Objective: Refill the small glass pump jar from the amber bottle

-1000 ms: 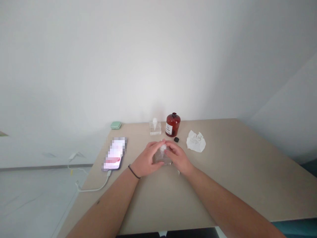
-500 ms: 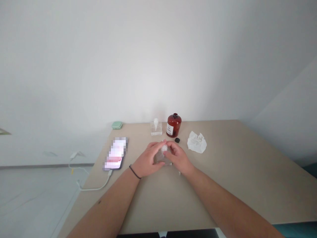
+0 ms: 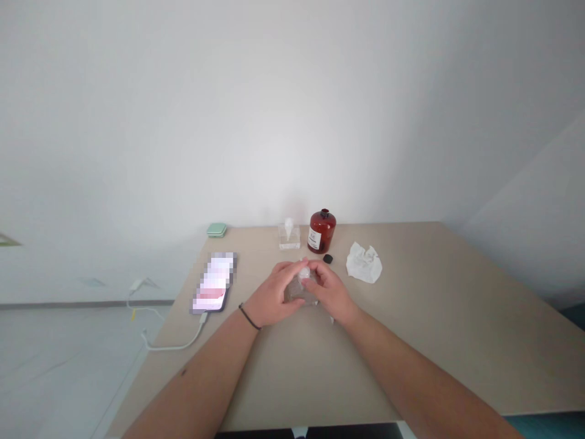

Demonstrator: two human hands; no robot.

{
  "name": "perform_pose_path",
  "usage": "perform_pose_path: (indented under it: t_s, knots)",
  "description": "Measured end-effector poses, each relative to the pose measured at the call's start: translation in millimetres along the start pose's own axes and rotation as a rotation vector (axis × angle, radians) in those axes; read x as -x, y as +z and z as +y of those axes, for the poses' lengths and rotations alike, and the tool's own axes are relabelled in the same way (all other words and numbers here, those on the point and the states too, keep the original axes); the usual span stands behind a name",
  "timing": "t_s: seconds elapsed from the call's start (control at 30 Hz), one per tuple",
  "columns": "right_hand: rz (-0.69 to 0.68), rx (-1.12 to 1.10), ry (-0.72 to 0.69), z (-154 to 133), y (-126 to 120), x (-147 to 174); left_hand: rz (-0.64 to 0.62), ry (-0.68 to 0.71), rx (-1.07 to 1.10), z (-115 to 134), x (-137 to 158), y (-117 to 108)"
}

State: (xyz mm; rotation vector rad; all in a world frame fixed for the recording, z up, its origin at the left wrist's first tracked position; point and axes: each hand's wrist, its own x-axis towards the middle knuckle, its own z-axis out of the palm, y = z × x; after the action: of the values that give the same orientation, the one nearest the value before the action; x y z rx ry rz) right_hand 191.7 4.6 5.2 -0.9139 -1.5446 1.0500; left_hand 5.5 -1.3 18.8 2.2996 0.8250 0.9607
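Note:
A clear glass bottle (image 3: 298,296) stands on the table between my hands. My left hand (image 3: 275,294) is curled around its left side, fingers behind and thumb in front. At the top, the thumb and fingers of my right hand (image 3: 329,286) close on a whitish, translucent round stopper (image 3: 304,273). My fingers cover much of the bottle. Behind it is a second clear square bottle (image 3: 289,238) with a white top. Beside that stands a reddish-brown bottle (image 3: 322,231) with a white label and an uncapped neck. A small black cap (image 3: 328,259) lies in front of it.
A crumpled white tissue (image 3: 364,263) lies to the right. On the left are a lit phone (image 3: 214,282) with a white cable (image 3: 183,348) hanging over the table edge, and a small green case (image 3: 216,230). A wall (image 3: 292,110) rises behind the table (image 3: 292,378).
Both hands keep the same hold on the bottle and its stopper. The whole view has shifted very slightly; nothing on the table has visibly moved.

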Motion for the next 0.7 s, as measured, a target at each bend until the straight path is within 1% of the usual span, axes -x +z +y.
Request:
perform_pose_path:
  t_s: [0.23, 0.47, 0.7]
  knots:
    - [-0.028, 0.038, -0.015, -6.3, -3.4, 1.0, -0.005, 0.009, -0.003, 0.4, 0.2, -0.7]
    - [-0.014, -0.037, 0.02, -0.8, -0.3, 0.2, -0.004, -0.005, 0.004, 1.5, 0.9, -0.5]
    - [-0.033, 0.058, -0.021, -5.1, -2.8, 0.3, -0.004, 0.012, -0.003, 0.4, 0.3, -0.5]
